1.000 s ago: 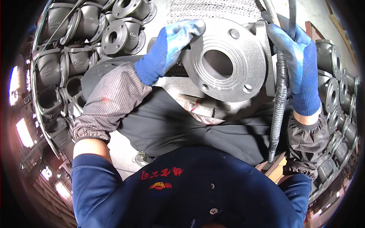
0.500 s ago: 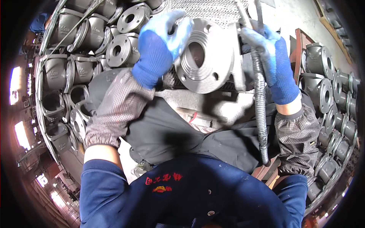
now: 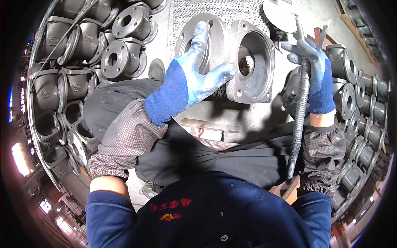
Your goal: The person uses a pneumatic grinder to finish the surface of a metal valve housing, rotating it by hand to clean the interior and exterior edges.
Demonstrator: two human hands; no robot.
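A grey cast-metal valve body [image 3: 239, 53] stands in front of me, with a round flange on its left and a squarish flange with a wide bore on its right. My left hand [image 3: 192, 76], in a blue coated glove, lies over the round flange with fingers and thumb spread; whether it presses on the metal I cannot tell. Right of the valve body, my right hand [image 3: 316, 62], gloved alike, is closed around a ribbed flexible metal hose [image 3: 296, 138]. A slim piece rises from the hose above that hand, and the hose hangs down beside my right leg.
Several similar valve bodies [image 3: 45, 89] are stacked on my left, and more valve bodies [image 3: 343, 99] stand in rows on my right. A textured metal surface [image 3: 186, 9] lies behind the valve body. Beyond my right hand is a pale round disc [image 3: 281, 14].
The valve body has turned, so its wide squarish bore now shows. My left hand has opened wider and come down over the round flange. The right hand and hose have shifted rightward.
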